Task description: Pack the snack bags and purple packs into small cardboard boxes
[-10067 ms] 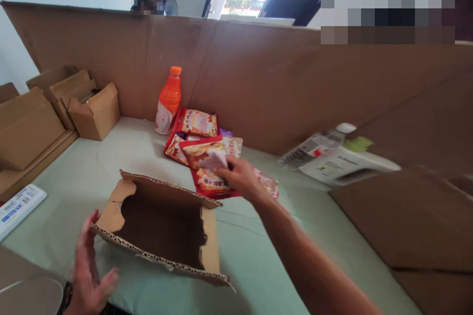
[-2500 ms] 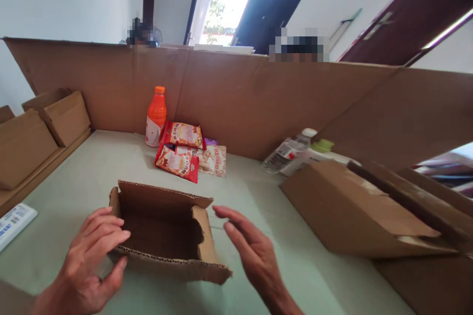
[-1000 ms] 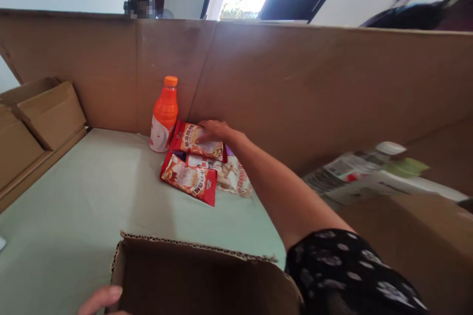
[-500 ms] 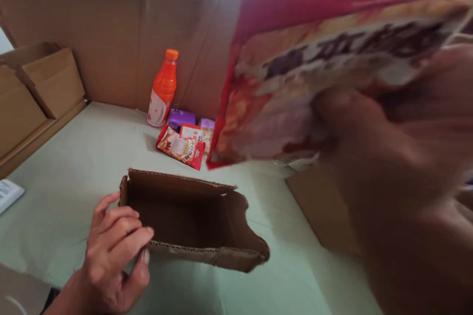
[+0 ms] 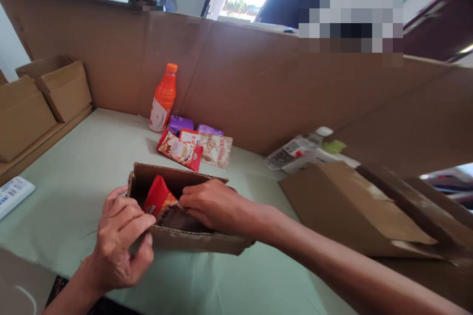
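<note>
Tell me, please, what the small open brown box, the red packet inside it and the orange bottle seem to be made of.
Small open brown box: corrugated cardboard, matte; fluting shows along its ragged rim.
Red packet: likely plastic film, glossy and printed.
Orange bottle: probably clear plastic holding orange drink, smooth, with an orange cap and a white label.

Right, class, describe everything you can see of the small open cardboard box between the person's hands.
The small cardboard box is brown corrugated board, open at the top, with rough, torn-looking rims and a bent near right corner. It sits upright on the pale green table. The left hand grips its near left corner; the right hand reaches in over the right side, fingers on a red snack packet that leans tilted inside.
</note>
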